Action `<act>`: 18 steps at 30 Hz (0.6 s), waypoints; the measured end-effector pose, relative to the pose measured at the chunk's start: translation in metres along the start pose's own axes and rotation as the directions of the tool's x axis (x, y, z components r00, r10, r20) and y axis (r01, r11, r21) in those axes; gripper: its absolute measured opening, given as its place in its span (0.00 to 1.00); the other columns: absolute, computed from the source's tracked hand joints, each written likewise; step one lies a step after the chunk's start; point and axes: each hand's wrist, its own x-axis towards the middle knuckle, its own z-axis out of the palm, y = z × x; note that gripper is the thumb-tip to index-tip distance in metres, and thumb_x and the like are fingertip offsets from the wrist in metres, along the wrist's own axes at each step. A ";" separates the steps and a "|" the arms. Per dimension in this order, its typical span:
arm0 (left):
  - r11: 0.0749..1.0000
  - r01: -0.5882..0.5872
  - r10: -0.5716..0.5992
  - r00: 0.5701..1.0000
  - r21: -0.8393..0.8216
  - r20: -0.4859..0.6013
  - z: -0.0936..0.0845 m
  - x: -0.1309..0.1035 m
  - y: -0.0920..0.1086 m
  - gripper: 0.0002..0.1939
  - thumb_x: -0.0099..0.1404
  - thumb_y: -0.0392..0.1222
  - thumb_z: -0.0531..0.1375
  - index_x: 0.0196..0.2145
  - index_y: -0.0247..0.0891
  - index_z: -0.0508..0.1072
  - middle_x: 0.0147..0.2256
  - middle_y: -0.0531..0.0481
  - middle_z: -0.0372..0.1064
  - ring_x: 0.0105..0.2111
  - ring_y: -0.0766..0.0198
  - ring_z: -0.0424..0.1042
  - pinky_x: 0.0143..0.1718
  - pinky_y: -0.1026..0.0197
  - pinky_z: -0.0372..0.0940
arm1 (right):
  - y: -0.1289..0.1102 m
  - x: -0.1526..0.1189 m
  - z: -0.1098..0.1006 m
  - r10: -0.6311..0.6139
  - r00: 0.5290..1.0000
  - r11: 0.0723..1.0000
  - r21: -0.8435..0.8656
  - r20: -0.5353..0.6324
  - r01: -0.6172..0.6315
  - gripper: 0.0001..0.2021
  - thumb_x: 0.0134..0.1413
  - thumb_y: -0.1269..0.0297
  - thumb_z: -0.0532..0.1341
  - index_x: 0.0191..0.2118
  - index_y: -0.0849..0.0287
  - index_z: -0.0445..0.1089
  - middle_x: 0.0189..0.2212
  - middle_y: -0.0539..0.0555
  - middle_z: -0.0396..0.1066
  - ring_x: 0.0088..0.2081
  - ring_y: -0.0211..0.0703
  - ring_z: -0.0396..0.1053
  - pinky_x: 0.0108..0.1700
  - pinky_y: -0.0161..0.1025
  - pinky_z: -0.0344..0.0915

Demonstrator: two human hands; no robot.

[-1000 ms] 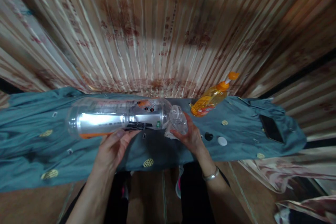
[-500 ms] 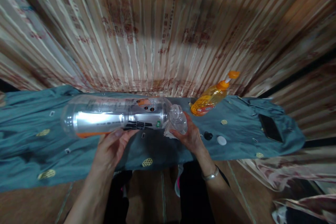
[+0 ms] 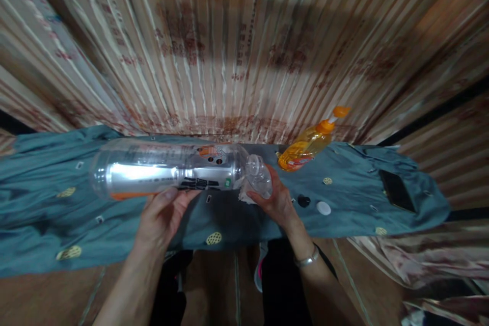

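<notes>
- Holding the large clear bottle (image 3: 139,173) on its side, the left hand (image 3: 162,215) grips it from the near side; its base reaches slightly farther left than a second ago.
- The right hand (image 3: 279,202), its grip unchanged, is curled round a clear cup (image 3: 263,181) at the bottle's mouth.
- Beyond the right hand, the orange-capped bottle (image 3: 303,150) stays put on the worktop (image 3: 237,221).
- To that hand's right, the black cap (image 3: 304,200), white disc (image 3: 323,208) and smartphone (image 3: 397,190) lie as before.

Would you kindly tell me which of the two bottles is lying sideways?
The large bottle, held by its side in the left hand; the small bottle stands upright on the cloth.
</notes>
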 end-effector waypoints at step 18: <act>1.000 0.007 -0.007 1.000 -0.005 0.009 -0.007 -0.001 -0.005 0.34 0.40 0.41 0.80 0.48 0.43 0.82 0.36 0.48 0.85 0.33 0.49 0.84 0.43 0.43 0.82 | 0.001 0.001 -0.004 -0.011 1.000 1.000 0.001 0.011 0.011 0.41 0.58 0.48 0.71 0.70 0.62 0.59 0.64 0.70 0.73 0.64 0.63 0.73 0.65 0.61 0.72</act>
